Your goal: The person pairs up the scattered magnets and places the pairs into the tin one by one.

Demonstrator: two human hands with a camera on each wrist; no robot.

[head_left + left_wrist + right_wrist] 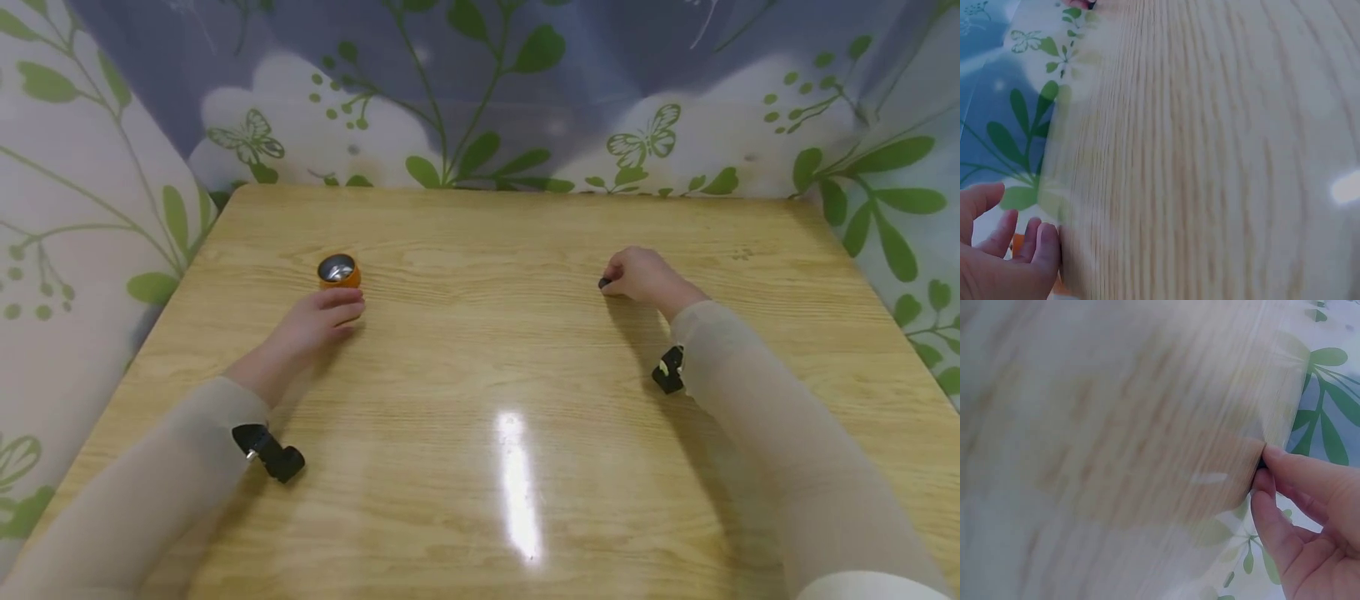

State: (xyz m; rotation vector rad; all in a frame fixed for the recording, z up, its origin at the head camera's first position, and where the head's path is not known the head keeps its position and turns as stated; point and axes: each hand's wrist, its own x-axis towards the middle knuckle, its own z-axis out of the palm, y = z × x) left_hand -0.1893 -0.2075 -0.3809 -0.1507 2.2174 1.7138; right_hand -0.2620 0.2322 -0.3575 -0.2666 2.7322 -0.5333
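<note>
An orange cup with a shiny metal inside stands upright at the left of the table. The left hand is just in front of it, fingers loosely bent; whether they touch the cup cannot be told. In the left wrist view the left hand has its fingers apart, with a bit of orange behind them. At the right, the right hand pinches a small dark object at the tabletop. The right wrist view has the right hand with thumb and fingertips on that dark object, mostly hidden.
The light wood table reflects a bright strip of light. A curtain with green leaves and butterflies hangs along the back edge and both sides. Each sleeve has a black strapped device at the wrist, the left one low over the table.
</note>
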